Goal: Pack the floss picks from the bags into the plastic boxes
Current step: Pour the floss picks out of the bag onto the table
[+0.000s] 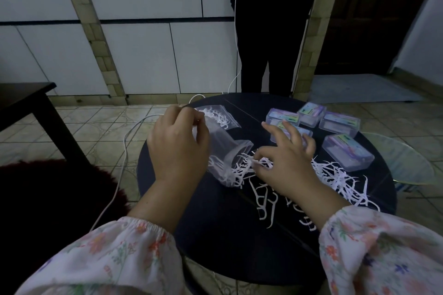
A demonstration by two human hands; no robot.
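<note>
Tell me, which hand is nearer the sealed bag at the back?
The left. The left hand holds up the open bag right beside the sealed bag, nearly touching it. The right hand is farther off, pinching floss picks from the pile.

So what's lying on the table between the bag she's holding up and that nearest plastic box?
In the head view, her right hand, pinching loose white floss picks, lies between the tipped bag and the nearest box.
</note>
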